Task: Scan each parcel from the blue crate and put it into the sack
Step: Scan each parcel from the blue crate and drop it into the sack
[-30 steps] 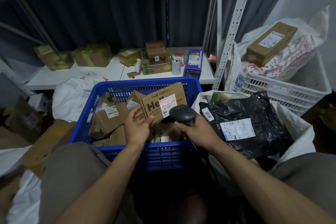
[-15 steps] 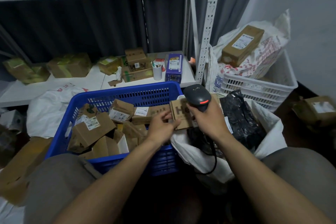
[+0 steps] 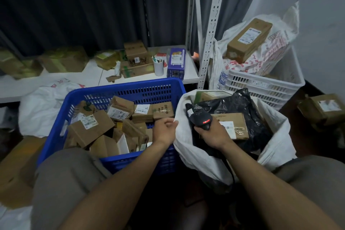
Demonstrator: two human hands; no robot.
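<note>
The blue crate (image 3: pixel 127 87) stands in front of my knees, holding several small brown cardboard parcels (image 3: pixel 89 127). To its right is the open white sack (image 3: pixel 184 147). Inside the sack a brown labelled box (image 3: pixel 236 124) lies on a black plastic parcel (image 3: pixel 235 101). My left hand (image 3: pixel 164 130) hovers over the crate's right corner at the sack's rim, empty, with fingers loosely curled. Over the sack, my right hand (image 3: pixel 214 135) grips a black barcode scanner (image 3: pixel 200 116) with a red light lit.
A white crate (image 3: pixel 261 84) at the right holds a printed bag and a long brown box (image 3: pixel 249 40). The white shelf behind carries boxes, a purple box (image 3: pixel 176 63) and a white cup (image 3: pixel 158 66). A shelf post (image 3: pixel 209 33) stands between. A taped box (image 3: pixel 323 111) lies on the floor at right.
My left hand carried the scanned brown box from above the crate to the right, let it go in the sack, and drew back to the rim. The scanner moved over the sack.
</note>
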